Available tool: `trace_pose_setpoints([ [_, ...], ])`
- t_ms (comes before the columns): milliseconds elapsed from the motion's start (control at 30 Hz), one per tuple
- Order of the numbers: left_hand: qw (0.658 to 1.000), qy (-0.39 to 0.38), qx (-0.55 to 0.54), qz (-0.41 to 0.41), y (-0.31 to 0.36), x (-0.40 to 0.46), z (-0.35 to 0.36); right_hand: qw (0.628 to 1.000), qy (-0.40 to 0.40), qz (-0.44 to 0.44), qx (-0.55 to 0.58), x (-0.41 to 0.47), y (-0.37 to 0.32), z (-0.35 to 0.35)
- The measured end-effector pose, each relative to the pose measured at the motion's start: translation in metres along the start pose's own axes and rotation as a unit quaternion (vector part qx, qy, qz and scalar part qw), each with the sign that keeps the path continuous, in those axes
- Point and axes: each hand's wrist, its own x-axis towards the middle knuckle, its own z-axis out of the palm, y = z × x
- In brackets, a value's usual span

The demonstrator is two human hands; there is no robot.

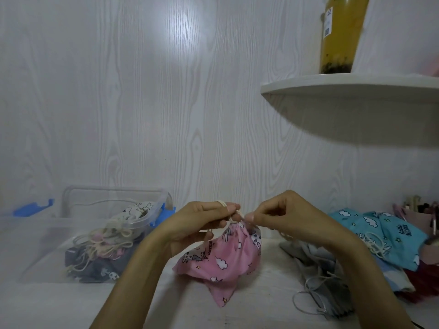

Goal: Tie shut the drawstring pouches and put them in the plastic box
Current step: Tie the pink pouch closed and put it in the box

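- Sitting at the far left is the clear plastic box, its lid with blue clips propped open behind; several pouches with cream cords already lie heaped inside, a dark grey one at the bottom.
- Next comes the person's left hand, fingers curled, thumb and fingertips pinching the cream drawstring right at the neck of the pouch, with a loop of cord over the forefinger.
- Between the two hands hangs the pink unicorn pouch, its mouth gathered tight, its lower corners resting on the white table, just right of the box.
- The right hand faces the left, thumb and forefinger pinching the other end of the cord, close enough that the fingertips nearly meet over the neck.
- By my reckoning this is the tying step, mid-knot; whether the knot is cinched I cannot tell, the fingers hide it.
- What is called for next, I would say: draw the two ends apart to snug the knot, then carry the pouch left and drop it in the box.
- Further right lies a grey pouch with loose cord, then a blue cloud-print pouch on a heap of cloth, apparently still untied.
- Above them a white shelf carries a cup of yellow drink.
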Motion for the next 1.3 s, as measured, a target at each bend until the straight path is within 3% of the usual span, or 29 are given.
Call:
trace_pose_setpoints([
  [233,0.999,0.023,0.019,0.012,0.0,0.0,0.008,0.996,-0.047,-0.021,-0.074,-0.001,0.002,-0.003],
  [400,0.999,0.032,0.023,0.037,0.0,0.0,0.009,0.996,0.074,-0.026,-0.052,0.007,0.012,-0.002],
  [500,0.996,0.034,0.053,0.061,0.002,0.0,0.01,0.997,0.031,-0.026,-0.063,0.011,0.019,0.007],
  [800,0.977,0.101,0.1,0.158,0.0,0.002,0.005,0.992,0.061,-0.048,0.096,0.019,0.017,0.026],
  [1000,0.968,0.125,0.121,0.183,-0.003,0.001,0.005,0.992,0.059,-0.04,0.104,0.02,0.018,0.03],
  [1300,0.911,0.213,0.265,0.235,-0.012,0.009,0.004,0.995,0.053,0.026,0.086,0.019,0.023,0.027],
])
